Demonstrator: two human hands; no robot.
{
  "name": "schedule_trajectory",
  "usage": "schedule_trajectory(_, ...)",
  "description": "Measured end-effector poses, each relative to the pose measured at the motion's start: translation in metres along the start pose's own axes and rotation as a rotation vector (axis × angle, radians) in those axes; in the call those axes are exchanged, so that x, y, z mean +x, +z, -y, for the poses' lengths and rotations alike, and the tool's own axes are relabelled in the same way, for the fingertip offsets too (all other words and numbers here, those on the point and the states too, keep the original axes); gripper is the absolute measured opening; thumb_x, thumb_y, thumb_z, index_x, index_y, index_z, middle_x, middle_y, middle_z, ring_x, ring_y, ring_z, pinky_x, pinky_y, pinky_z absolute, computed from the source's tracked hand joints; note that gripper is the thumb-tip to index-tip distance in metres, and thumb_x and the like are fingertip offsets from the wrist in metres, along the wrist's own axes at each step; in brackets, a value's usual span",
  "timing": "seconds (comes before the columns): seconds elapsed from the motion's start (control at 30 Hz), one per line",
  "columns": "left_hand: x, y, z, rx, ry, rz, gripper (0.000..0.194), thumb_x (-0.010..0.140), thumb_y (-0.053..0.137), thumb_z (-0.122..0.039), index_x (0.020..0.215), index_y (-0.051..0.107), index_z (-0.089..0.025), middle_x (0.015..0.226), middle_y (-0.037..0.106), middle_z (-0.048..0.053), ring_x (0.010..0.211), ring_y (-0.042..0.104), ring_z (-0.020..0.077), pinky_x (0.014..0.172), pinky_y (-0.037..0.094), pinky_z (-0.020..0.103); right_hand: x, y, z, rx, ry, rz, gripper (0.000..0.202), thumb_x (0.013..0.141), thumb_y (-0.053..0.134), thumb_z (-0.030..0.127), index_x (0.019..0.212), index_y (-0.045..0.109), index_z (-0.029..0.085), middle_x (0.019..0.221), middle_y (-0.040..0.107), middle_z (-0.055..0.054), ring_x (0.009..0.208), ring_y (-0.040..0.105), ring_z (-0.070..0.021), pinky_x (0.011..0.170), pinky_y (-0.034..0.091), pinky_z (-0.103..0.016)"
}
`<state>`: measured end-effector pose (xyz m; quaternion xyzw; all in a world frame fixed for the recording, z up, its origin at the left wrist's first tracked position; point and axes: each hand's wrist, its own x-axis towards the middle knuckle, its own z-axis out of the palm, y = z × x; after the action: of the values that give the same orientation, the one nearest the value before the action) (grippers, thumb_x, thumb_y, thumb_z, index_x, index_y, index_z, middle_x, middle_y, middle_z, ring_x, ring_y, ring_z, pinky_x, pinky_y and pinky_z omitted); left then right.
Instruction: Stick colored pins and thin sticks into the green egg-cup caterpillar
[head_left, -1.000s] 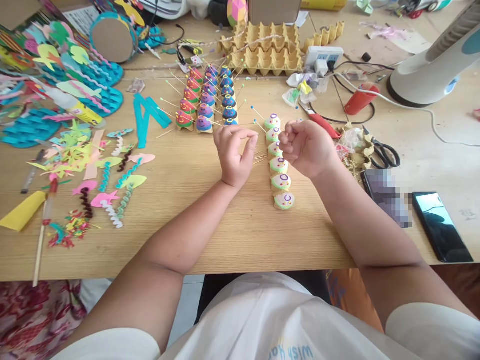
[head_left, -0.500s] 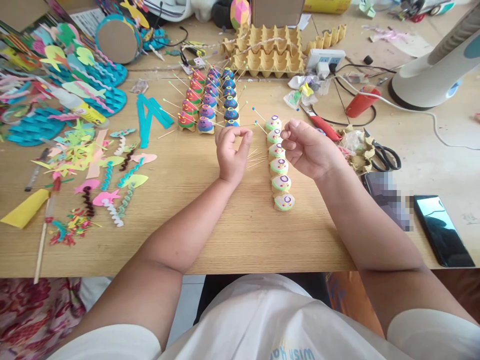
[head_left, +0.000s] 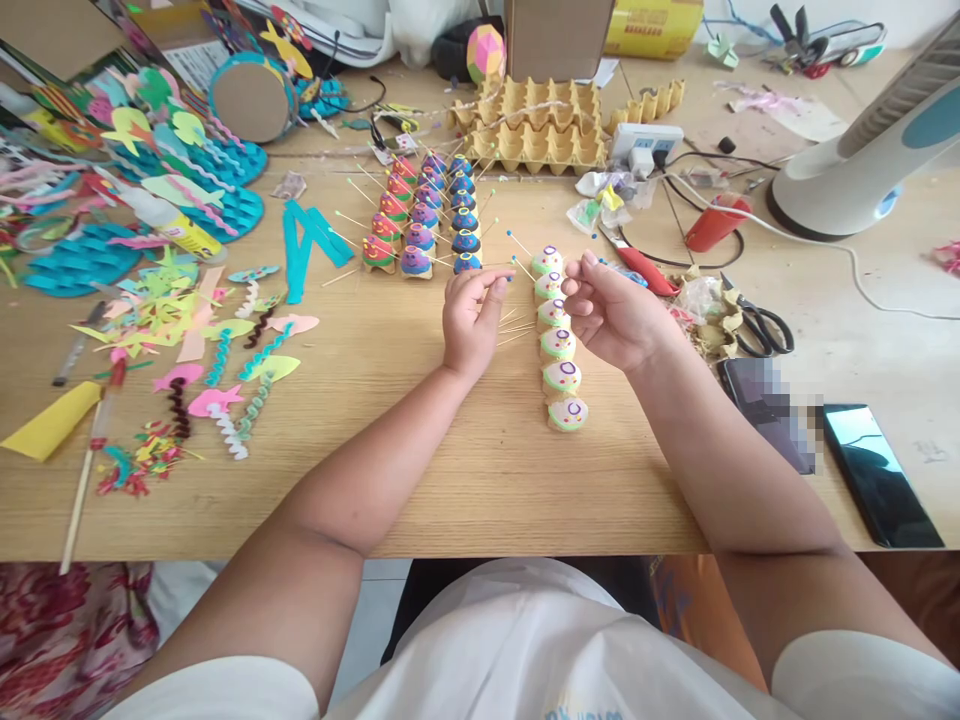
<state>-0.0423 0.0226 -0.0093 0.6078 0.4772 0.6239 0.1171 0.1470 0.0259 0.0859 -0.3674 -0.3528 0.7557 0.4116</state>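
Note:
A strip of white-topped egg-carton cups [head_left: 558,345], with green edges, purple rings and small coloured dots, lies lengthwise between my hands. Thin sticks with blue tips [head_left: 517,240] jut from its far end. My left hand [head_left: 474,318] is pinched just left of the strip, and a small blue ball [head_left: 511,278] shows at its fingertips. To the strip's right, my right hand [head_left: 611,308] has its thumb and fingers closed together beside the far cups; what they hold is hidden. Several bare toothpicks [head_left: 516,328] lie between my left hand and the strip.
Finished-looking painted strips in red [head_left: 381,232], purple [head_left: 418,235] and blue [head_left: 466,222] stand farther back. Paper fish and scraps [head_left: 217,400] cover the left. Scissors [head_left: 761,320], a phone [head_left: 881,475] and a white fan-like base [head_left: 817,195] are on the right.
The view has shifted slightly. My left hand has moved a little right towards the strip, and a blue ball now shows at its fingertips. My right hand stays nearly in place.

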Motion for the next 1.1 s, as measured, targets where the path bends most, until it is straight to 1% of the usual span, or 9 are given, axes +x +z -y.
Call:
schedule_trajectory(0.1, -0.001, 0.001, -0.001, -0.028, -0.024, 0.008, 0.048, 0.105, 0.049, -0.062, 0.107, 0.078, -0.024, 0.105, 0.077, 0.006, 0.103, 0.069, 0.0184, 0.091, 0.052, 0.033, -0.001, -0.001, 0.000, -0.035, 0.003, -0.030, 0.040, 0.097, 0.070, 0.053, 0.079, 0.054, 0.021, 0.062, 0.050, 0.007, 0.046, 0.034, -0.0042, 0.039, 0.022, -0.019)
schedule_trajectory(0.27, -0.003, 0.004, 0.007, -0.015, -0.071, -0.058, 0.045, 0.096, 0.062, -0.067, 0.095, 0.074, -0.023, 0.095, 0.074, 0.004, 0.093, 0.066, 0.0165, 0.082, 0.051, 0.029, -0.001, -0.002, -0.001, -0.115, -0.015, -0.034, 0.049, 0.093, 0.071, 0.061, 0.074, 0.048, 0.023, 0.056, 0.042, 0.008, 0.045, 0.034, -0.0067, 0.039, 0.024, -0.021)
schedule_trajectory(0.4, -0.001, 0.005, 0.019, -0.038, -0.110, -0.131, 0.041, 0.099, 0.060, -0.063, 0.101, 0.075, -0.025, 0.098, 0.074, 0.004, 0.095, 0.066, 0.0165, 0.083, 0.052, 0.029, -0.001, -0.001, 0.001, -0.146, -0.060, 0.010, 0.031, 0.094, 0.074, 0.046, 0.084, 0.057, 0.022, 0.067, 0.054, 0.006, 0.050, 0.043, -0.0052, 0.041, 0.030, -0.019)
schedule_trajectory(0.53, 0.001, 0.005, 0.025, -0.039, -0.148, -0.155, 0.042, 0.103, 0.053, -0.061, 0.111, 0.075, -0.026, 0.108, 0.075, 0.005, 0.106, 0.068, 0.0176, 0.091, 0.053, 0.030, -0.003, 0.002, 0.005, -0.131, -0.021, 0.029, 0.010, 0.091, 0.072, 0.025, 0.097, 0.064, 0.021, 0.077, 0.061, 0.004, 0.056, 0.050, -0.0051, 0.041, 0.031, -0.017)
schedule_trajectory(0.63, 0.003, 0.006, 0.028, -0.037, -0.155, -0.182, 0.045, 0.104, 0.049, -0.064, 0.112, 0.073, -0.026, 0.111, 0.074, 0.005, 0.108, 0.068, 0.0177, 0.093, 0.053, 0.030, -0.003, 0.004, 0.005, -0.155, -0.019, 0.006, 0.009, 0.088, 0.069, 0.020, 0.097, 0.066, 0.020, 0.078, 0.061, 0.002, 0.058, 0.050, -0.0060, 0.041, 0.030, -0.018)
schedule_trajectory(0.73, 0.004, 0.008, 0.031, -0.064, -0.182, -0.205, 0.048, 0.099, 0.054, -0.070, 0.109, 0.070, -0.026, 0.109, 0.073, 0.005, 0.102, 0.069, 0.0168, 0.087, 0.053, 0.029, 0.002, 0.007, -0.001, -0.248, -0.038, 0.002, 0.008, 0.085, 0.071, 0.020, 0.093, 0.068, 0.018, 0.075, 0.059, 0.002, 0.056, 0.045, -0.0063, 0.041, 0.027, -0.019)
schedule_trajectory(0.8, 0.005, 0.010, 0.032, -0.104, -0.195, -0.225, 0.049, 0.096, 0.059, -0.072, 0.105, 0.069, -0.025, 0.107, 0.072, 0.005, 0.098, 0.068, 0.0165, 0.083, 0.052, 0.029, 0.009, 0.011, -0.008, -0.386, -0.067, 0.017, 0.010, 0.084, 0.073, 0.019, 0.093, 0.071, 0.018, 0.073, 0.059, 0.002, 0.056, 0.043, -0.0063, 0.043, 0.026, -0.020)
schedule_trajectory(0.9, 0.006, 0.011, 0.032, -0.142, -0.219, -0.255, 0.045, 0.095, 0.062, -0.069, 0.103, 0.069, -0.025, 0.104, 0.071, 0.005, 0.096, 0.067, 0.0166, 0.081, 0.051, 0.030, 0.024, 0.022, -0.014, -0.732, -0.108, 0.088, 0.008, 0.084, 0.074, 0.019, 0.091, 0.076, 0.018, 0.069, 0.061, 0.002, 0.056, 0.043, -0.0074, 0.049, 0.031, -0.023)
schedule_trajectory(1.1, 0.009, 0.012, 0.039, -0.139, -0.237, -0.320, 0.038, 0.099, 0.061, -0.062, 0.104, 0.070, -0.025, 0.103, 0.072, 0.004, 0.097, 0.069, 0.0161, 0.081, 0.054, 0.030, 0.060, 0.044, -0.013, -1.435, -0.216, 0.179, 0.012, 0.088, 0.070, 0.021, 0.084, 0.080, 0.019, 0.069, 0.068, -0.001, 0.069, 0.060, -0.0148, 0.068, 0.043, -0.029)
